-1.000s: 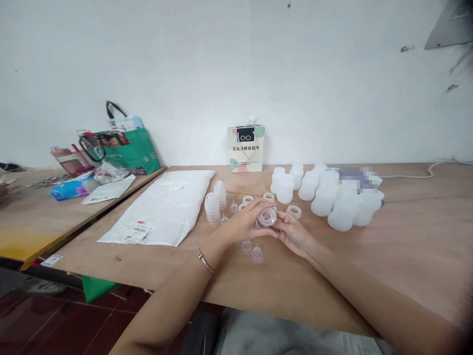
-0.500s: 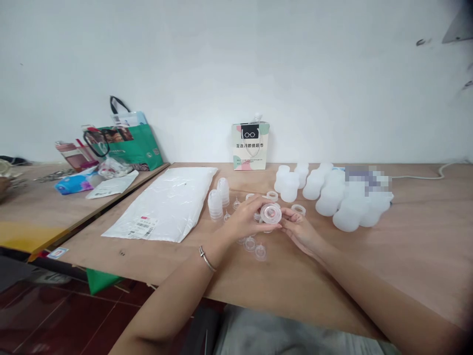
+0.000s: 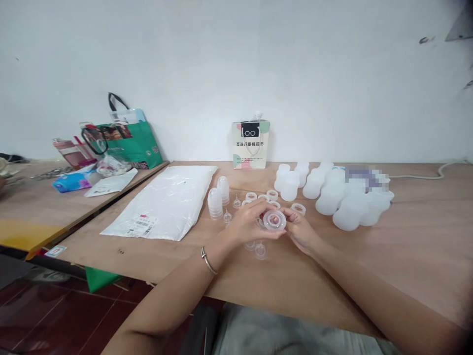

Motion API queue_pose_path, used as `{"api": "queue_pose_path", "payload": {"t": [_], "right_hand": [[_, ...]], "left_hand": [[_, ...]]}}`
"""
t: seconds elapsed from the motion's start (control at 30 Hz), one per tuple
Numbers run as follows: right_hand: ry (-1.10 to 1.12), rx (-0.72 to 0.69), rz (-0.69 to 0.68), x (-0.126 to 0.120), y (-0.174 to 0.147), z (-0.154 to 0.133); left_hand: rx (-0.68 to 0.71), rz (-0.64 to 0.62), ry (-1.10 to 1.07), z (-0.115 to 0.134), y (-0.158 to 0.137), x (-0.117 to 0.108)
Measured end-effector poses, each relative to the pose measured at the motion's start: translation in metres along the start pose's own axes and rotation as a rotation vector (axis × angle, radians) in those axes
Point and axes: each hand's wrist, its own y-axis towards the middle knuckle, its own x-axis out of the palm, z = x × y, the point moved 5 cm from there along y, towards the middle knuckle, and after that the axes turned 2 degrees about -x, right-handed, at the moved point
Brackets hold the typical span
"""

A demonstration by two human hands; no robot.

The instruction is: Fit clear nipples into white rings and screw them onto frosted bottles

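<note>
A clear bottle collar ring [image 3: 274, 228] with a translucent nipple seated in it faces me with its open underside. My left hand [image 3: 246, 219] is closed around its left side, thumb below and fingers above. The fingers of my right hand [image 3: 301, 231] pinch its right edge. Loose nipples lie on the table, one [image 3: 260, 250] just below the hands and another [image 3: 236, 201] beyond the left hand. Several white rings, such as this collar ring [image 3: 298, 209], rest behind the hands. Clear domed caps [image 3: 215, 204] stand stacked to the left.
Frosted white bottles [image 3: 347, 214] stand grouped at the right back. A white plastic mailer [image 3: 162, 202] lies flat on the left of the wooden table [image 3: 314, 291]. A small paper bag [image 3: 251, 160] stands by the wall. Across a gap, the left table holds a green bag [image 3: 138, 148].
The collar ring with its nipple has shifted slightly right and down in my hands, and its open underside shows more fully. Both hands keep hold of it.
</note>
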Motion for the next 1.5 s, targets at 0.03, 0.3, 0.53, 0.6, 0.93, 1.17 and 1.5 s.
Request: {"api": "queue_pose_path", "payload": {"t": [0.03,0.3,0.53,0.6,0.93,1.17,1.5], "right_hand": [[0.023,-0.005,0.002,0.001,-0.001,0.0],[0.06,-0.054,-0.009,0.003,-0.004,-0.007],[0.037,-0.014,-0.042,0.0,-0.002,0.002],[0.04,0.001,-0.04,0.0,-0.002,0.003],[0.161,0.06,-0.024,-0.003,-0.002,0.004],[0.113,0.018,0.004,0.0,-0.003,0.001],[0.237,-0.03,-0.007,0.005,-0.008,-0.008]], "left_hand": [[-0.011,0.007,0.009,-0.001,0.0,0.0],[-0.057,0.126,0.066,-0.006,0.0,0.005],[-0.014,0.164,0.056,0.0,-0.004,0.006],[-0.01,0.157,0.061,0.001,-0.005,0.006],[-0.048,0.057,0.059,-0.007,0.001,0.008],[-0.085,-0.047,0.001,-0.012,0.0,0.012],[-0.16,-0.121,-0.373,-0.006,0.003,0.007]]}}
